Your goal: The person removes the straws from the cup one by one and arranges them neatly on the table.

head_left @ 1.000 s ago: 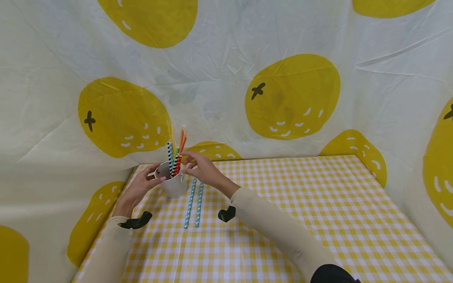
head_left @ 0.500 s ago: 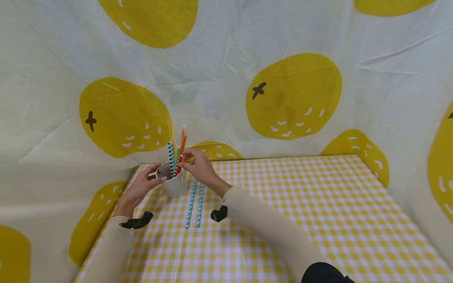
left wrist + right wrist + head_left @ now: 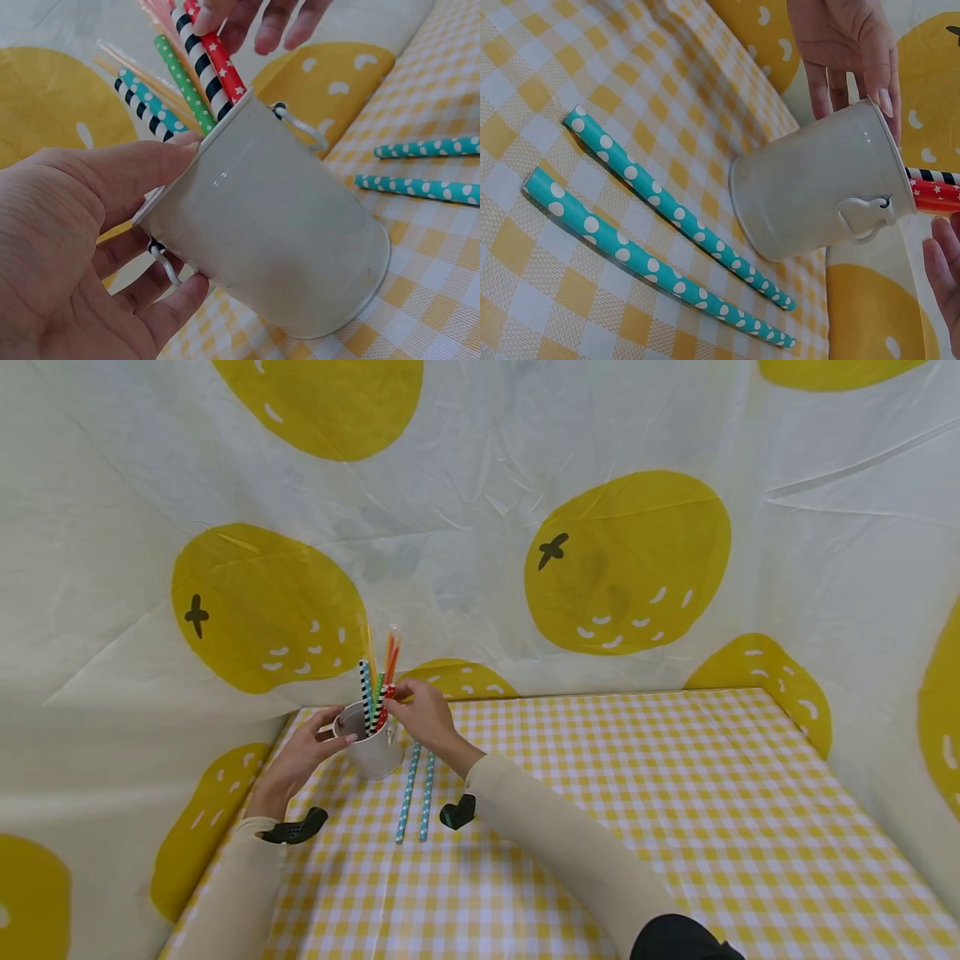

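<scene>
A small white metal bucket point(image 3: 378, 758) with side handles stands on the table, holding several patterned straws. My left hand point(image 3: 302, 758) grips its left side, thumb at the rim and fingers round the wall by a handle point(image 3: 166, 266). My right hand point(image 3: 427, 717) is at the bucket's right rim and pinches a red straw with white stars point(image 3: 223, 67). Close beside that straw is a black-and-white striped straw point(image 3: 202, 66); a green dotted straw point(image 3: 182, 81) and a teal dotted straw point(image 3: 154, 101) lean further left.
Two teal straws with white dots, a left one point(image 3: 407, 797) and a right one point(image 3: 427, 797), lie side by side before the bucket on the yellow checked tablecloth point(image 3: 637, 802). A lemon-print curtain point(image 3: 465, 585) hangs behind the table. Orange straws in clear wrap point(image 3: 392, 652) stick up from the bucket.
My right hand has come slightly left and its fingers have closed on the red straw at the rim. My left hand keeps its grip on the bucket.
</scene>
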A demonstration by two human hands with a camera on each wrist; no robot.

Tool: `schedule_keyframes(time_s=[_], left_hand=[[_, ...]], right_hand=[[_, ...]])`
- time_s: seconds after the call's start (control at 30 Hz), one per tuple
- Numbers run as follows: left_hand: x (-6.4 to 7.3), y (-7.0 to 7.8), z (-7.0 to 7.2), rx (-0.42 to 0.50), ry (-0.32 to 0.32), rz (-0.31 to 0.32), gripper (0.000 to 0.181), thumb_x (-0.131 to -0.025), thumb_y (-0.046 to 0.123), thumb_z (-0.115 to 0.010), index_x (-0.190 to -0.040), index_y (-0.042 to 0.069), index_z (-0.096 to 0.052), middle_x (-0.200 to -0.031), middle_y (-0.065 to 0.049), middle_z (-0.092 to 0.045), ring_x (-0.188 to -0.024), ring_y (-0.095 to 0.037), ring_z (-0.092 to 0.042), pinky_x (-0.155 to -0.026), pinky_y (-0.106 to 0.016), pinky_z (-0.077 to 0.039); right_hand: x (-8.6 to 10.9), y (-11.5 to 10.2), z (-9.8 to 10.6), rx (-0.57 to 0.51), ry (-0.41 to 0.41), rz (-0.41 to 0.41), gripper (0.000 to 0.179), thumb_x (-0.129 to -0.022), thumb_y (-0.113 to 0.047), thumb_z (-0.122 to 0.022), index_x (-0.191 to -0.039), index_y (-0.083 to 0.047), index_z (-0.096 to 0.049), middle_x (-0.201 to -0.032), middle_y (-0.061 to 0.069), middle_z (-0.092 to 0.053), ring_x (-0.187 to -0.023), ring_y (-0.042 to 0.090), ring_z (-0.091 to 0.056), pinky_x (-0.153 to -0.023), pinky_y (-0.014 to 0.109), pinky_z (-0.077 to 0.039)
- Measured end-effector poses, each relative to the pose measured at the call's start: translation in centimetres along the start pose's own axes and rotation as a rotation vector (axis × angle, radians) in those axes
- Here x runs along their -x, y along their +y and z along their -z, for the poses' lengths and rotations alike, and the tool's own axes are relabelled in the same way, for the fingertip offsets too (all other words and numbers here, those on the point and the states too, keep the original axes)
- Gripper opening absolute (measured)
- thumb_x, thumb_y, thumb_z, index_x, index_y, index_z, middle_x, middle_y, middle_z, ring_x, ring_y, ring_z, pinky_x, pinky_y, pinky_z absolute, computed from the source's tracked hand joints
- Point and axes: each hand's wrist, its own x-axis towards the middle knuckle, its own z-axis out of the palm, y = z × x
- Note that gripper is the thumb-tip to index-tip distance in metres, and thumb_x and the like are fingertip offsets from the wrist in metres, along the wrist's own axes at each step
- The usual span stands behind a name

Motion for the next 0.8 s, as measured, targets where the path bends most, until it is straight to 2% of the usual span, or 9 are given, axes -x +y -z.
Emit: schedule_keyframes(time_s=[0.33,0.6,0.8], left_hand=[[-0.3,0.2,-0.2,-0.008,-0.008,0.006,0.08,-0.099,0.025,-0.069,-0.162,0.008,-0.022,-0.163,-0.02,-0.022,-0.146,-0.043,-0.031,-0.105,-0.04,-0.04],[-0.4,-0.1,-0.2,-0.012,-0.001,0.012,0.083,-0.098,0.025,-0.071,-0.162,0.008,-0.021,-0.164,-0.02,-0.021,-0.146,-0.045,-0.03,-0.111,-0.055,-0.033],[-0.5,-0.2,-0.1,-0.051,0.007,0.016,0.087,-0.095,0.027,-0.074,-0.162,0.008,-0.022,-0.162,-0.02,-0.024,-0.145,-0.044,-0.03,-0.112,-0.057,-0.032]], right_hand=[[0.0,0.1,0.8,-0.052,-0.05,-0.003,0.014,-0.097,-0.021,-0.072,-0.106,-0.01,-0.071,-0.099,0.0,-0.072,-0.088,0.011,-0.068,-0.078,0.024,-0.054],[-0.3,-0.1,1.9,-0.12,-0.047,0.061,0.017,-0.098,-0.02,-0.07,-0.111,-0.009,-0.07,-0.099,0.001,-0.072,-0.09,0.014,-0.069,-0.079,0.023,-0.055],[-0.4,-0.3,2.8,-0.136,-0.028,0.096,0.019,-0.099,-0.018,-0.069,-0.114,-0.007,-0.068,-0.105,0.005,-0.071,-0.095,0.02,-0.069,-0.082,0.024,-0.054]])
